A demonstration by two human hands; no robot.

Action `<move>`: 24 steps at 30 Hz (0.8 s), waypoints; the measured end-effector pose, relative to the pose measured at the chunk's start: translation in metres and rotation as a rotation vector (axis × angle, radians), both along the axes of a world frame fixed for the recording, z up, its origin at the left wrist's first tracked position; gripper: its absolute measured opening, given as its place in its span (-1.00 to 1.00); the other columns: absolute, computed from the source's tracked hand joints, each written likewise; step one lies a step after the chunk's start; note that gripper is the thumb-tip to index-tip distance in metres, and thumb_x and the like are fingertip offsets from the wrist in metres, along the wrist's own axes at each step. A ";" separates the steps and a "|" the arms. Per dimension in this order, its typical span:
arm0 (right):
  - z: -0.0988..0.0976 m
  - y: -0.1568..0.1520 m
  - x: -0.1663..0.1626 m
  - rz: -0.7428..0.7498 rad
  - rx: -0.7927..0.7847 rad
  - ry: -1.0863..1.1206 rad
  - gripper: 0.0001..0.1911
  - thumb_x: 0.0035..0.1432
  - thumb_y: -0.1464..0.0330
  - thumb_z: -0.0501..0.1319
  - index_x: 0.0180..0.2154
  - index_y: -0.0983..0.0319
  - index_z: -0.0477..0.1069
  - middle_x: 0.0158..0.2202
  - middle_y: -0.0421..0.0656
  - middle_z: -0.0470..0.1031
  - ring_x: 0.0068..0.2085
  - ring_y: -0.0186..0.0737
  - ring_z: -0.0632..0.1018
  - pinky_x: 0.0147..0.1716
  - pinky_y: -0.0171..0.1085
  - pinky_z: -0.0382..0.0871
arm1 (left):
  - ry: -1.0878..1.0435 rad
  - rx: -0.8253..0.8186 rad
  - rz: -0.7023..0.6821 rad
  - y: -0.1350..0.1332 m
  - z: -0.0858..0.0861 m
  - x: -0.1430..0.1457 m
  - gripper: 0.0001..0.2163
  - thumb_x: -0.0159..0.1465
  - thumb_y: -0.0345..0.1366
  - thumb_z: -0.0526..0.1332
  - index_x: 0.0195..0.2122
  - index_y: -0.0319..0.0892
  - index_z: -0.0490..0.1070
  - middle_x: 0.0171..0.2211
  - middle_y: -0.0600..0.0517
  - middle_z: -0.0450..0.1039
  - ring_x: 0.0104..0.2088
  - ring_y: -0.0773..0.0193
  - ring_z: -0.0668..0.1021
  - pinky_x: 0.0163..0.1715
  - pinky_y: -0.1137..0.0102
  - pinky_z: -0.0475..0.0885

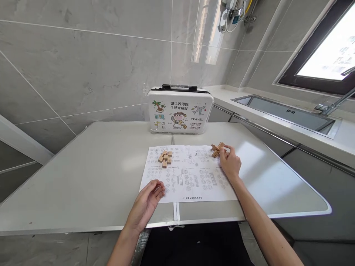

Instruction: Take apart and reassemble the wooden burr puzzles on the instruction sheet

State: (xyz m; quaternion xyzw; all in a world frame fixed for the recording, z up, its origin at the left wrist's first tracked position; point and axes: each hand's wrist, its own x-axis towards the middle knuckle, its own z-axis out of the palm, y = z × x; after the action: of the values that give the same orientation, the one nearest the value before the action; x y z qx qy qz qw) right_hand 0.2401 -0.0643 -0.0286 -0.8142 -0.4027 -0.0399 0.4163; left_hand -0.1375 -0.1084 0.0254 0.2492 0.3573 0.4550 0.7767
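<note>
My right hand (230, 163) is at the right side of a printed instruction sheet (191, 192), its thumb and fingers pinched at a small pile of notched wooden puzzle pieces (217, 150). The fingertips partly hide the piece they grip. My left hand (148, 199) rests at the sheet's lower left edge, palm turned inward and fingers loosely curled, with nothing visible in it. Farther up on the left of the sheet lies a second cluster of wooden puzzle pieces (165, 159), apart from both hands. The sheet carries many small line drawings.
A white cartoon-printed suitcase (177, 111) stands at the back of the folding table (83, 173), against the tiled wall. On the right, a counter (227, 94) holds a sink (285, 111) with a faucet (332, 107). A seam runs down the table's middle.
</note>
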 end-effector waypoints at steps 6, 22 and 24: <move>0.004 -0.003 -0.002 0.010 0.058 -0.019 -0.56 0.38 0.09 0.00 0.05 0.23 0.41 -0.66 -0.30 0.39 -0.55 -0.17 0.41 -0.40 -0.30 0.13 | -0.003 0.017 0.001 0.000 -0.001 0.002 -0.82 0.24 -0.26 0.44 -0.22 -0.26 0.60 -0.22 -0.07 0.51 -0.19 0.24 0.56 -0.09 0.35 0.54; -0.003 -0.006 -0.018 0.452 0.173 -0.198 -0.72 0.31 0.33 0.03 -0.30 0.17 0.50 -0.65 -0.31 0.23 -0.60 -0.28 0.28 -0.43 -0.30 0.20 | 0.025 0.054 0.018 -0.003 0.001 0.003 -0.81 0.22 -0.25 0.46 -0.23 -0.25 0.60 -0.23 -0.06 0.50 -0.21 0.26 0.55 -0.11 0.37 0.56; -0.003 -0.006 -0.021 0.501 0.151 -0.189 -0.73 0.30 0.35 0.03 -0.30 0.17 0.50 -0.65 -0.29 0.26 -0.59 -0.27 0.30 -0.42 -0.30 0.20 | 0.022 0.056 0.015 -0.003 0.000 0.003 -0.82 0.23 -0.26 0.45 -0.23 -0.25 0.60 -0.22 -0.07 0.49 -0.19 0.25 0.54 -0.10 0.37 0.56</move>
State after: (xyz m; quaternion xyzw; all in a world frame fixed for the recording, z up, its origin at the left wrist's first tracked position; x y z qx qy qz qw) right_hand 0.2195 -0.0705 -0.0313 -0.6485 -0.6246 -0.0411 0.4332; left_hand -0.1344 -0.1110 0.0257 0.2734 0.3547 0.4678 0.7620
